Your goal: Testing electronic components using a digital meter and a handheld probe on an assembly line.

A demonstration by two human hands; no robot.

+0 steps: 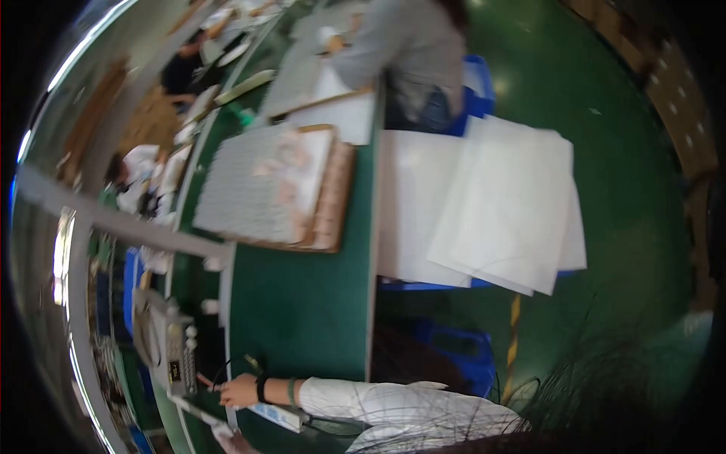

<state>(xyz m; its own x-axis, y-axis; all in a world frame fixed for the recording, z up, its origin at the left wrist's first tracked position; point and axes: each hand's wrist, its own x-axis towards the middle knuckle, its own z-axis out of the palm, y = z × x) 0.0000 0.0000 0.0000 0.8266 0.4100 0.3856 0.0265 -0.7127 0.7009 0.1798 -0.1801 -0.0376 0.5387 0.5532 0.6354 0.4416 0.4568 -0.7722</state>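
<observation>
My right hand (240, 390), with a black wristband and a green bracelet below a white sleeve, reaches to the front of a grey bench instrument (175, 352) with a small lit display and knobs. Its fingers are drawn together next to a thin reddish lead (204, 380); whether they grip it is too blurred to tell. My left hand (238, 443) shows only in part at the lower edge, by a small whitish piece (221, 431). Its fingers are not clear. Beside my right wrist lies a white and blue flat item (278, 415).
On the green bench (302, 303) rests a stack of grey ridged trays (249, 181) on a brown-edged board. White sheets (514, 204) overhang the aisle at the bench edge. A co-worker in grey (412, 53) sits beyond. A blue stool (461, 352) stands beside the bench.
</observation>
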